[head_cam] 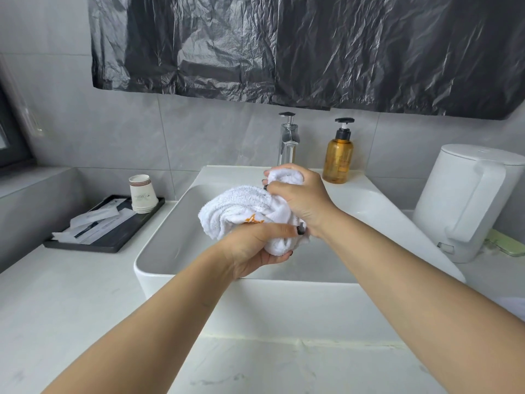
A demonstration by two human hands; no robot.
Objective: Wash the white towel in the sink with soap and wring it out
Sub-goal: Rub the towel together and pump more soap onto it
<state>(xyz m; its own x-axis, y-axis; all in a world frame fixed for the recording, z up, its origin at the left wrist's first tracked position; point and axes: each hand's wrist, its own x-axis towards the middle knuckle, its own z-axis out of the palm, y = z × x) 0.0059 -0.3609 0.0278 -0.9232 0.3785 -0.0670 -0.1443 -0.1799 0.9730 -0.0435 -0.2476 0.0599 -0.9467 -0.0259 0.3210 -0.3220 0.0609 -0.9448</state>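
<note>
Left hand (255, 245) grips towel (241, 206) | right hand (301, 200) likewise | above sink (159, 251)

Both hands wring the white towel (241, 206) over the sink (170, 251), left hand (252, 248) gripping at six o'clock, right hand (301, 200) clenched at two o'clock, soap bottle (339, 157) beyond.

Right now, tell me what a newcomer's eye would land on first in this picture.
First, the white towel, bunched and twisted above the white sink at centre, with the left hand gripping its near end and the right hand its far end. Next, the crumpled black plastic sheet hung across the wall above. Then the amber pump bottle on the sink's back ledge, right of the chrome tap.
</note>
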